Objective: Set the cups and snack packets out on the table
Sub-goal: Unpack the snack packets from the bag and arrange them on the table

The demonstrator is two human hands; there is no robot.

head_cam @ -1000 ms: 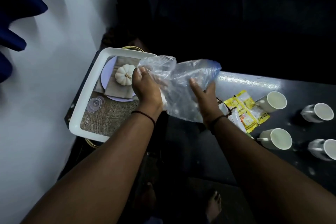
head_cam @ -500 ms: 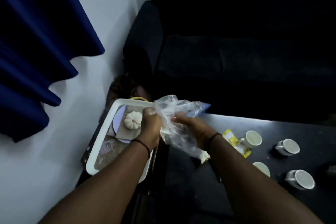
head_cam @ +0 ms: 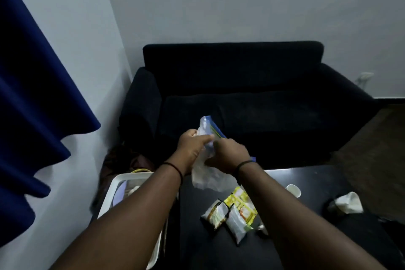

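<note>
**Snack packets are out; the bag is all that remains in hand**

Snack packets (head_cam: pixel 233 211) lie in a loose cluster on the dark table (head_cam: pixel 306 176), near its left end, some yellow and some silvery, touching or overlapping one another. Beyond the table stands a black sofa (head_cam: pixel 241 98), with a blue curtain (head_cam: pixel 32 98) hanging down the left wall. Off the table's left edge sits a white tray (head_cam: pixel 111 195), mostly hidden under the left forearm.

Two cups show on the right part of the table: a white cup (head_cam: pixel 293 189) just past the right forearm and a blurred cup (head_cam: pixel 348 203) further right, which appears to lie on its side. Any others are out of view.

Above the packets, both hands are closed on a clear plastic bag (head_cam: pixel 207 178) with a blue zip strip. The left hand (head_cam: pixel 192 149) pinches it near the top; the right hand (head_cam: pixel 230 155) grips it from the other side, and the bag's body sags below them. It looks limp and nearly empty, though the blur leaves that uncertain.

Judging by this, the emptying step is about finished. The next move calls for setting the bag aside, clear of the table, then spreading the heaped packets apart and standing the tipped cup upright.
</note>
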